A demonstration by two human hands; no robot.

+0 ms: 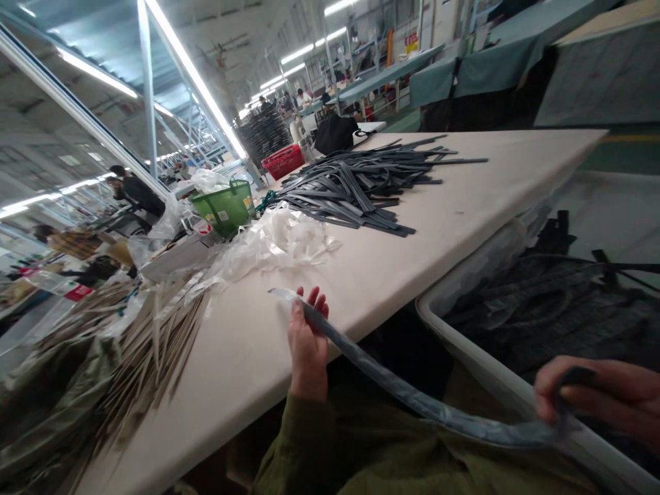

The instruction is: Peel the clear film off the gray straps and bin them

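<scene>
A long dark grey strip [384, 377] with a shiny, film-like face sags between my two hands. My left hand [309, 337] pinches it near one end, over the table's front edge, and a pale translucent tip sticks out past the thumb. At the lower right my right hand [592, 395] grips the other end, where a short dark piece curls up between the fingers. That hand is over the rim of a white bin [464, 344] and slightly blurred. Beyond my left hand lies a crumpled heap of white film strips [289, 237] on the table.
A pile of dark grey strips [361, 182] covers the far part of the table [464, 206]. Beige strips [159, 337] hang at the left. A green basket [224, 210], a red basket [283, 162] and a black bag [335, 134] stand behind. Dark strips [536, 309] fill the bin.
</scene>
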